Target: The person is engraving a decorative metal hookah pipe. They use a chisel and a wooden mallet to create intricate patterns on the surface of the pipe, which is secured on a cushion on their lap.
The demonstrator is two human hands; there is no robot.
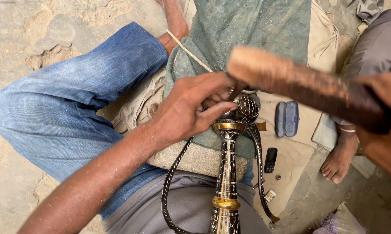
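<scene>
Denim covers the bent knee (70,108) at the left, resting on sandy ground (39,30). Next to it, the left hand (191,108) curls its fingers around something small and thin, pressed to the patterned round head of a black and brass engraved metal piece (228,173); what it pinches is too hidden to name. That piece stands upright between the legs, its top lying against a stone block (200,158) draped with green cloth (247,30). Curved black metal strips (171,186) hang off both sides. Further right, the right hand (384,125) is closed around a blurred wooden mallet (299,84), raised over the head. Beyond lie a blue case (287,118), a small phone (270,160) and another person's bare foot (340,156).
</scene>
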